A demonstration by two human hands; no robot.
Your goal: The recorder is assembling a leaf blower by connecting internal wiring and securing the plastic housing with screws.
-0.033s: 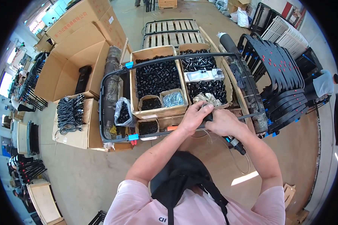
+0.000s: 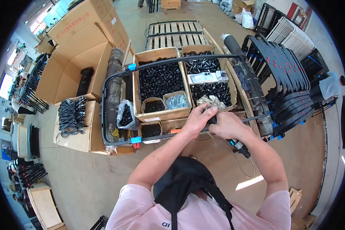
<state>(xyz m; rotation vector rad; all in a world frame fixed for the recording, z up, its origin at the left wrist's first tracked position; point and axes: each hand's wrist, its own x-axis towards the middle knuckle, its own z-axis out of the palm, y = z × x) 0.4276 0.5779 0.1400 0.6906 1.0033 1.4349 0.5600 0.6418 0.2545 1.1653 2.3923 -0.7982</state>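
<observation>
Both hands are close together over the near right part of the parts boxes, at the near bar of a black metal frame [image 2: 163, 136]. My left hand [image 2: 198, 119] is closed, thumb and fingers pinched at a black piece [image 2: 212, 119] between the hands; whatever the fingertips hold is hidden. My right hand [image 2: 227, 125] is wrapped round what looks like a power screwdriver [image 2: 240, 148]. Its black and blue rear end sticks out below the wrist, with a thin cable [image 2: 252, 168] looping down. A crumpled pale glove or cloth [image 2: 211, 101] lies just beyond the hands.
Inside the frame are a wooden box [image 2: 136, 80] of black caps, small boxes of black parts and silver screws [image 2: 176, 102], and a white case [image 2: 207, 77]. Bundled cables [image 2: 71, 117] lie on a carton at left. Black racks [image 2: 280, 65] stand at right, near another person [image 2: 329, 86].
</observation>
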